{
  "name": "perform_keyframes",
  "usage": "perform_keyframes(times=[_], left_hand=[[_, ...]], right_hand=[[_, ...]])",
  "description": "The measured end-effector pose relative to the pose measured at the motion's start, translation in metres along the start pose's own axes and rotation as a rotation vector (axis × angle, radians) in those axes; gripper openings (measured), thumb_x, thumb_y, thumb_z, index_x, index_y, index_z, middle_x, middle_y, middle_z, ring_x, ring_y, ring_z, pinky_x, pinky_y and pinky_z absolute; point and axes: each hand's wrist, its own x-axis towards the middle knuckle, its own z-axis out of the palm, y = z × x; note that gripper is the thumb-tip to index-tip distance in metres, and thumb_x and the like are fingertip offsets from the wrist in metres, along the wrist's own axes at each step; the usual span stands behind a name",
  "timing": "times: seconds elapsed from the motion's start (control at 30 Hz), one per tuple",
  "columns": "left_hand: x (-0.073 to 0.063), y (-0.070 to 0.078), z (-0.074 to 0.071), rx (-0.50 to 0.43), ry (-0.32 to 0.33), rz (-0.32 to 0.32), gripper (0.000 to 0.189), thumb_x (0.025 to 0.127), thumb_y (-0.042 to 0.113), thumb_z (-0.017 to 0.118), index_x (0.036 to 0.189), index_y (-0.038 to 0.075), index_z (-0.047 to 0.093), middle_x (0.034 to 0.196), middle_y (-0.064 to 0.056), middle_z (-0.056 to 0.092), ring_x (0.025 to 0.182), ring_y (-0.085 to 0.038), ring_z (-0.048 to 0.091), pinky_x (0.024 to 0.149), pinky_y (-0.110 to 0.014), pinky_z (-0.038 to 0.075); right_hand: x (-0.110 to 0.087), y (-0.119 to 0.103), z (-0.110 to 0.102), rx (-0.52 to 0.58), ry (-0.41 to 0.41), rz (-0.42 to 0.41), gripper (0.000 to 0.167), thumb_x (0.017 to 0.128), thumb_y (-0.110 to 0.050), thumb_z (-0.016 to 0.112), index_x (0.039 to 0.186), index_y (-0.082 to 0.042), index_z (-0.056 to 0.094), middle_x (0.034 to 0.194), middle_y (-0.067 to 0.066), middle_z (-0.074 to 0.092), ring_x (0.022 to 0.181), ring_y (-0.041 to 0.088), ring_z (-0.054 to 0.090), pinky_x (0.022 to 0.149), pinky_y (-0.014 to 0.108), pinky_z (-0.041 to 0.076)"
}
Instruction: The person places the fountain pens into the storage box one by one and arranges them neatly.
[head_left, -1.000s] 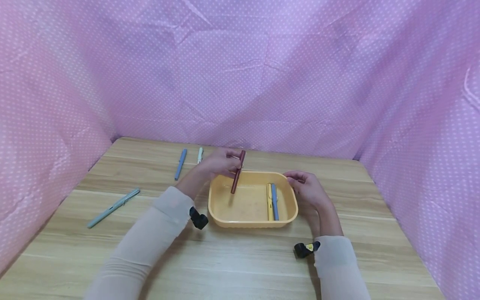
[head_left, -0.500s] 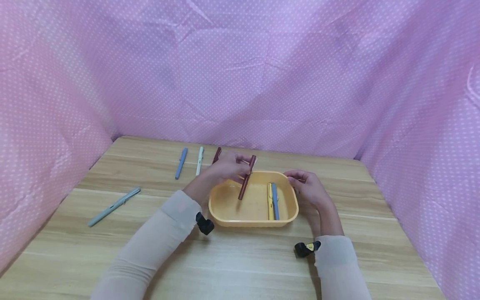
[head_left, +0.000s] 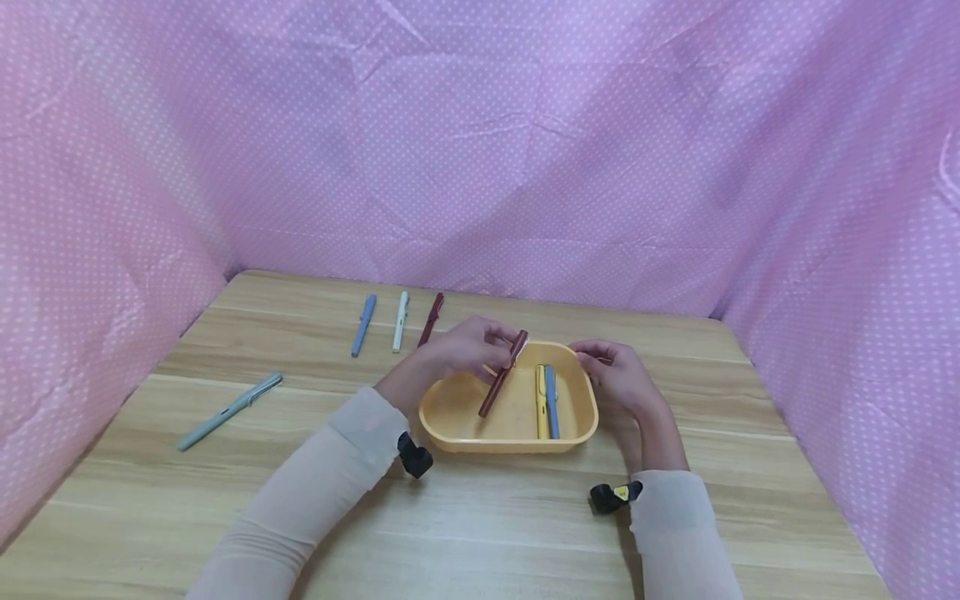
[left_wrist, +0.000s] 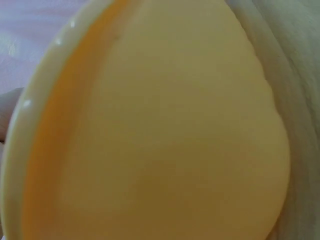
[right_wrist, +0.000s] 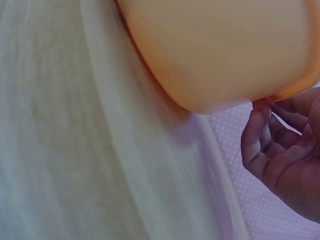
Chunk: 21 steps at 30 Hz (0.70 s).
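Note:
My left hand [head_left: 472, 343] pinches a dark red capped pen [head_left: 497, 390] near its upper end. The pen slants over the left half of a yellow plastic basin [head_left: 502, 447], its lower tip inside the rim. Inside, toward the right, a yellow pen [head_left: 542, 408] and a blue pen [head_left: 552, 408] lie side by side. My right hand [head_left: 621, 377] holds the far right corner of the basin's rim between thumb and fingers; the right wrist view shows these fingertips at the rim from below. Only the basin's outer wall [left_wrist: 175, 120] fills the left wrist view, hiding the held pen there.
Behind the left forearm lie a blue pen [head_left: 363, 325], a white pen [head_left: 401, 322] and a second dark red pen [head_left: 432, 317], partly covered by the hand. A green pen [head_left: 228, 412] lies at the left. Pink dotted cloth [head_left: 480, 167] hangs around the wooden table [head_left: 495, 533].
My left hand has moved right and toward me with the dark red pen, lowering it into the basin and uncovering the white and second dark red pens. The right hand stays put.

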Motion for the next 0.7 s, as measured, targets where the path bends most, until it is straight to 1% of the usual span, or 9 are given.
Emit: perform_keyframes(times=[0.13,0.27,0.37,0.47,0.53,0.63,0.7], left_hand=[[-0.001,-0.002,0.002,0.041,-0.045,-0.011,0.048,0.091,-0.003,0.065,0.139,0.002,0.057,0.118,-0.016,0.064,0.097,-0.026,0.067,0.078,-0.040,0.064],[-0.001,-0.007,0.005,0.070,-0.086,-0.015,0.047,0.091,-0.002,0.065,0.138,0.000,0.057,0.114,-0.016,0.065,0.091,-0.024,0.067,0.076,-0.040,0.064],[-0.001,-0.011,0.006,0.097,-0.103,-0.028,0.045,0.092,-0.001,0.065,0.136,-0.002,0.057,0.108,-0.013,0.065,0.087,-0.022,0.068,0.075,-0.039,0.064],[0.000,-0.013,0.008,0.123,-0.110,-0.047,0.043,0.090,-0.001,0.065,0.133,-0.003,0.057,0.106,-0.013,0.066,0.084,-0.022,0.069,0.074,-0.037,0.064],[0.000,-0.015,0.009,0.129,-0.110,-0.061,0.042,0.089,-0.002,0.065,0.131,-0.004,0.058,0.106,-0.014,0.067,0.083,-0.023,0.070,0.074,-0.038,0.064],[0.002,-0.017,0.013,0.152,-0.111,-0.084,0.043,0.088,-0.001,0.065,0.131,-0.005,0.058,0.104,-0.015,0.066,0.082,-0.023,0.070,0.074,-0.037,0.064],[0.003,-0.018,0.016,0.161,-0.109,-0.104,0.045,0.088,-0.001,0.065,0.132,-0.006,0.058,0.101,-0.015,0.065,0.080,-0.022,0.069,0.073,-0.037,0.065]], right_hand=[[0.000,0.000,0.000,0.004,-0.003,0.008,0.030,0.105,-0.015,0.059,0.129,0.001,0.066,0.119,0.020,0.069,0.088,0.013,0.059,0.071,0.021,0.051],[0.001,-0.001,-0.001,-0.008,-0.002,0.020,0.029,0.106,-0.016,0.057,0.129,-0.002,0.067,0.117,0.016,0.070,0.087,0.015,0.059,0.071,0.023,0.051],[0.002,-0.001,-0.001,-0.007,0.000,0.021,0.028,0.106,-0.017,0.058,0.128,-0.003,0.067,0.119,0.015,0.070,0.093,0.016,0.061,0.074,0.023,0.052],[0.003,0.000,-0.002,-0.002,0.000,0.019,0.027,0.105,-0.018,0.059,0.127,-0.004,0.067,0.120,0.014,0.069,0.093,0.016,0.061,0.073,0.023,0.052],[0.003,0.001,-0.002,-0.003,-0.002,0.016,0.028,0.105,-0.019,0.059,0.127,-0.003,0.067,0.119,0.015,0.069,0.090,0.016,0.060,0.071,0.023,0.052],[0.004,0.002,-0.002,-0.002,-0.002,0.017,0.029,0.105,-0.019,0.060,0.127,-0.003,0.067,0.118,0.016,0.069,0.084,0.015,0.058,0.069,0.022,0.050],[0.004,0.003,-0.002,-0.004,-0.003,0.014,0.029,0.105,-0.018,0.060,0.128,-0.002,0.067,0.119,0.017,0.069,0.086,0.015,0.058,0.070,0.022,0.051]])
